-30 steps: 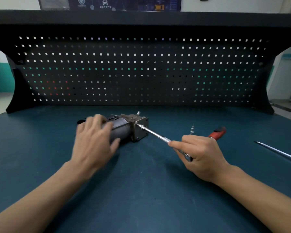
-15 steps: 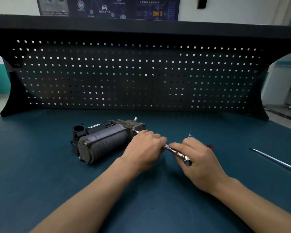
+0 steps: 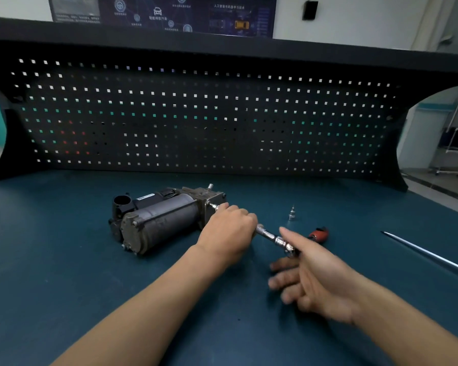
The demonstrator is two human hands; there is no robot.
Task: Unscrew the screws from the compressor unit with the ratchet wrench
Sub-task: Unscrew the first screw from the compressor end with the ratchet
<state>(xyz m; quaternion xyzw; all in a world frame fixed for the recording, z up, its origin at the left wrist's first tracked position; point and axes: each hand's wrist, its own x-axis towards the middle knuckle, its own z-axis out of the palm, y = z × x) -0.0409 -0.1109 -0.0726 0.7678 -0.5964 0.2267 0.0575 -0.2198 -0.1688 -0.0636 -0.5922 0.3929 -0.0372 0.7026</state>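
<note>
The compressor [image 3: 159,220] has a dull, scuffed grey metal cylinder and matt black plastic fittings. The wrench [image 3: 269,235] is glossy chrome with a rough knurled band. The bit [image 3: 291,213] and the rod [image 3: 428,256] are polished metal. The red handle [image 3: 319,233] looks like faintly glossy plastic. The table [image 3: 64,260] is smooth matt teal, the pegboard [image 3: 196,122] matt black.

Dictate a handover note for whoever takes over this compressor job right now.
Left hand grips the shaft of the silver, red-handled ratchet wrench, its tip against the end plate of the grey cylindrical compressor unit lying on the blue table.
Right hand is open, by the wrench's head.
Screws already out: cannot tell.
Left to do: unscrew them.
</note>
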